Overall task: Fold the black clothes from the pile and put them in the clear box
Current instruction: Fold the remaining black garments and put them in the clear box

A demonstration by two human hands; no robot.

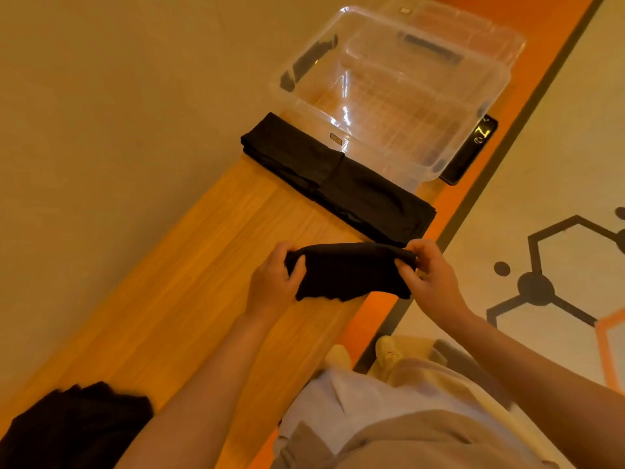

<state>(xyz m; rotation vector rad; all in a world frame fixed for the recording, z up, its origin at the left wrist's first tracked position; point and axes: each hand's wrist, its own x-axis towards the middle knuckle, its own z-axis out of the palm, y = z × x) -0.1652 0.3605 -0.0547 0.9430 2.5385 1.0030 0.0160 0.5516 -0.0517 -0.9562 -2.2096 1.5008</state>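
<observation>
Wooden table [209, 265], long and narrow, light grain, orange edge strip along its right side. Clear box [392, 96], lidless, standing at the far end of the table; interior shows no clothing. Two folded black garments [334, 179] laid side by side just in front of the box, the nearer edge of the box touching or slightly overlapping them. Black cloth [348, 270], partly folded, held above the table between both hands: left hand [274, 282] closed on its left end, thumb on top; right hand [429, 275] pinching its right end with fingers bunched. Pile of black clothes [74, 428], loose and crumpled, at the near left end of the table. Dark phone-like object [470, 150] lying beside the box on the right, partly hidden behind it
</observation>
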